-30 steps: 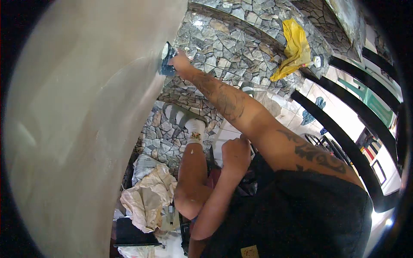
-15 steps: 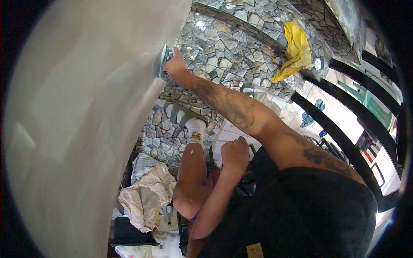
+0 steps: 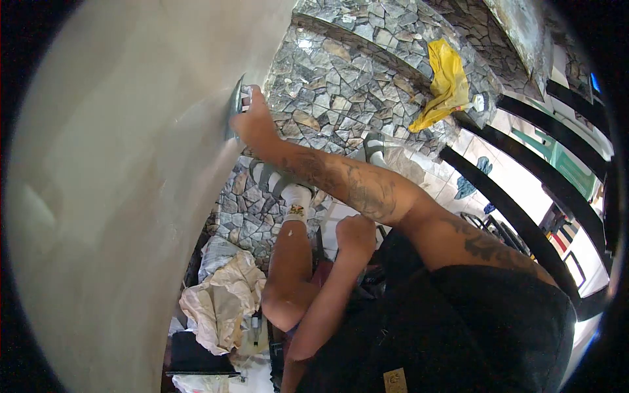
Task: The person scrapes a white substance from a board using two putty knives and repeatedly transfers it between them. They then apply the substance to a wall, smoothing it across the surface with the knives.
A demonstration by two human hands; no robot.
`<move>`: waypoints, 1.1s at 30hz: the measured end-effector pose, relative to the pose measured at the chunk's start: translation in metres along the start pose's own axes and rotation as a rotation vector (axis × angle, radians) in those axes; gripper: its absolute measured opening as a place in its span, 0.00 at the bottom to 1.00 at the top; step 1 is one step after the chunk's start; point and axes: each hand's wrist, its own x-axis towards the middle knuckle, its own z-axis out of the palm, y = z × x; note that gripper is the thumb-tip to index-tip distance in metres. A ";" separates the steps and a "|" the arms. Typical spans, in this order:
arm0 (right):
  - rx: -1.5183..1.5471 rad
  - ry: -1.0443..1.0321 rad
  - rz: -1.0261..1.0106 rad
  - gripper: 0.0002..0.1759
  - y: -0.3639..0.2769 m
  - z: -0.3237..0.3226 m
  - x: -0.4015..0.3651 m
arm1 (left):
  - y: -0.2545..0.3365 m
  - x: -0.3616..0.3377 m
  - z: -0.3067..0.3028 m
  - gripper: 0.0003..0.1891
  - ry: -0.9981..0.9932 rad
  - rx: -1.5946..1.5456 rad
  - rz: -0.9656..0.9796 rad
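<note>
My right hand (image 3: 257, 128) is closed around the handle of a plastering trowel (image 3: 235, 110). The trowel's thin metal blade lies against the smooth grey-beige wall (image 3: 124, 164), close to its right edge. Faint curved streaks and a wet sheen mark the surface around the blade. My left hand (image 3: 356, 237) is a fist in front of my body, above my bent leg. Its fingers are turned away, and I cannot tell what is in them. A flat, pale panel (image 3: 332, 226) shows just beside that fist.
Stone-patterned steps (image 3: 334, 85) carry a yellow plastic bag (image 3: 447, 85). Curved black railing bars (image 3: 504, 187) run along the right. Below on the left lie crumpled cream paper (image 3: 226, 298) and a black container (image 3: 196, 354). My sandalled foot (image 3: 272, 180) rests near the wall's base.
My right hand has drawn the trowel a short way down and left along the wall, toward me. My left fist has hardly moved.
</note>
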 end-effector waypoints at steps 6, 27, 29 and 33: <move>-0.040 -0.019 -0.030 0.30 -0.037 -0.006 -0.028 | -0.004 0.006 0.026 0.12 0.038 -0.126 -0.015; 0.110 -0.271 0.183 0.40 -0.116 -0.130 -0.116 | 0.009 0.007 0.007 0.07 0.012 -0.091 -0.015; 0.167 -0.184 0.294 0.35 -0.046 -0.133 -0.053 | 0.017 0.007 0.008 0.05 0.093 -0.030 -0.078; -0.342 -0.350 -0.388 0.25 0.149 -0.119 0.078 | 0.019 0.005 -0.005 0.04 0.110 -0.052 -0.065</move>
